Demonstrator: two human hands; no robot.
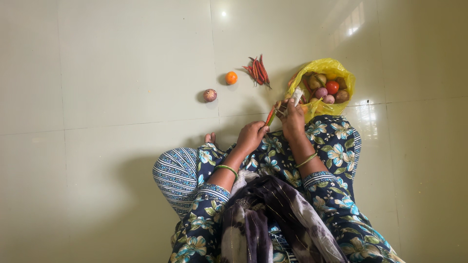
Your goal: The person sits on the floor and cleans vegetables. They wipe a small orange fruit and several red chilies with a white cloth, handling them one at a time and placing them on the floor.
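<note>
Hands meet over the lap: the left hand (251,137) grips the lower end of a red-orange chilli (270,115), and the right hand (292,121) is closed around a small pale-handled tool (297,95) touching the chilli's upper end. Just beyond the right hand sits a yellow bag (341,68) of vegetables. Farther out on the floor (97,73) lie red chillies (258,71), an orange tomato (231,77) and an onion (210,95).

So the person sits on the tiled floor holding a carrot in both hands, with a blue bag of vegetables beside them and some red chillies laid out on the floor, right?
Nearly. The bag is yellow, not blue, as the head view shows. The rest holds: the left hand and right hand hold the carrot, and the red chillies lie on the tiled floor.
</note>
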